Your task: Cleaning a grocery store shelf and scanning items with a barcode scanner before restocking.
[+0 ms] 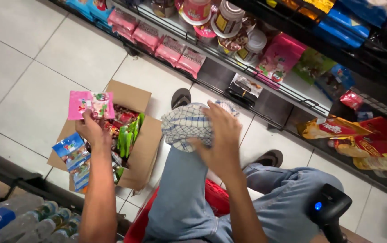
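Note:
My left hand (pixel 92 130) holds up a flat pink snack packet (pixel 90 105) over an open cardboard box (pixel 146 148) on the floor. The box holds several red, green and blue packets. My right hand (pixel 220 139) presses a white-and-blue checked cloth (pixel 185 126) onto my left knee, fingers closed on the fabric. I sit on something red (pixel 213 198), in blue jeans, with sandalled feet on the tiles.
Low shelves (pixel 247 67) run across the top right with pink packets (pixel 171 49), jars and orange bags (pixel 333 128). A black handheld scanner (pixel 330 211) rests by my right thigh. Bottled water (pixel 18 220) lies at lower left. White floor tiles (pixel 31 58) spread to the left.

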